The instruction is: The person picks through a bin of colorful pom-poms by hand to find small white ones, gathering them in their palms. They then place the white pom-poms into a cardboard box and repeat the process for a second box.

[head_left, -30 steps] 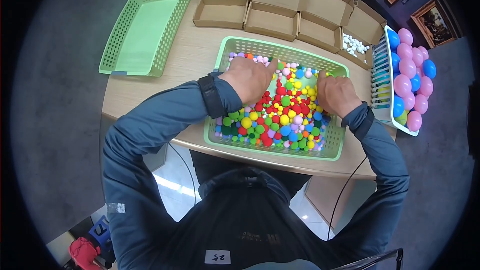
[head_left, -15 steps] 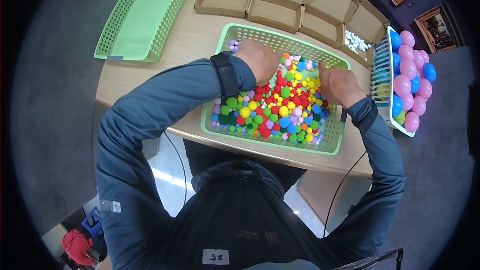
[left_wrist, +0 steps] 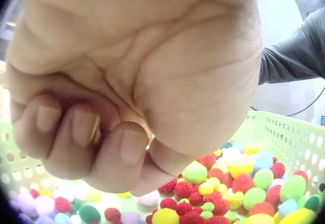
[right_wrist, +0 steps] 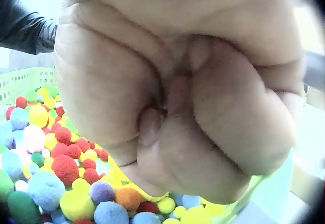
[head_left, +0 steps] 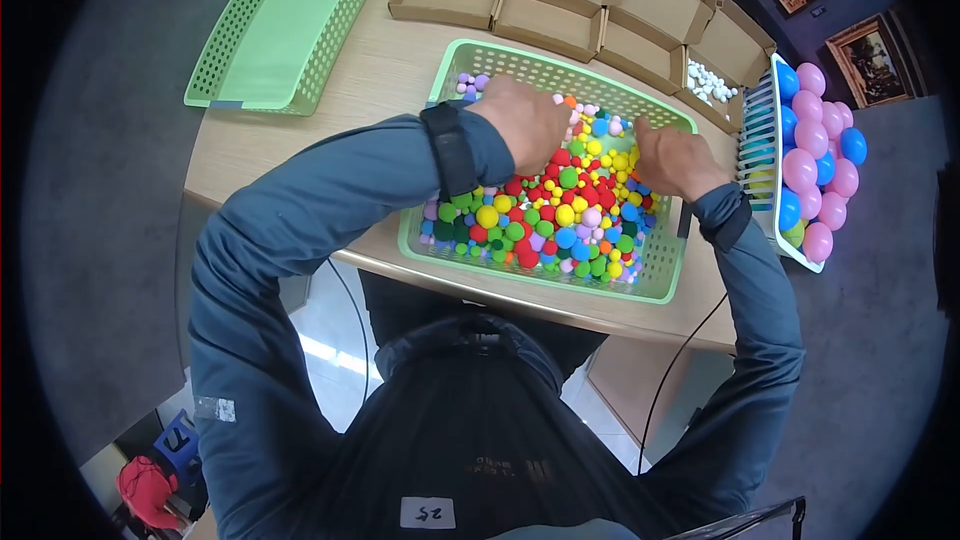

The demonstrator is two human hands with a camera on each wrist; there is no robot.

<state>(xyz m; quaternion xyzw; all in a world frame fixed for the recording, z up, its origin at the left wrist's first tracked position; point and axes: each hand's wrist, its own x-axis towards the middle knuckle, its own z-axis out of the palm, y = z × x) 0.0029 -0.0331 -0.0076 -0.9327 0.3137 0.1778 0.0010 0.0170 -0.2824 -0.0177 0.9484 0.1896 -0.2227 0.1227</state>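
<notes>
Pom-poms (head_left: 560, 210): fuzzy little balls in red, yellow, green, blue, pink and purple, of several sizes, heaped in the green basket (head_left: 545, 285) in front of me; I judge them feather-light, soft and squashy, not fragile, apt to roll or cling to a finger
Where to take hold: a fingertip pinch across the middle of one ball should do; the small ones need thumb and forefinger alone
My left hand (head_left: 525, 125): over the far left of the heap, fingers (left_wrist: 84, 132) curled tight into the palm; whether a ball sits inside, I cannot tell
My right hand (head_left: 672, 162): at the far right of the heap, fisted as well; the wrist view shows no ball in it for certain
Basket: thin perforated plastic, rectangular, stiff enough to hold its walls
Around it: an empty green basket (head_left: 285, 35) to the left; open cardboard boxes (head_left: 560, 5) beyond, one with small white balls (head_left: 708, 86); a white rack of glossy pink and blue balls (head_left: 815, 155) to the right; all on a pale wooden table (head_left: 300, 155)
</notes>
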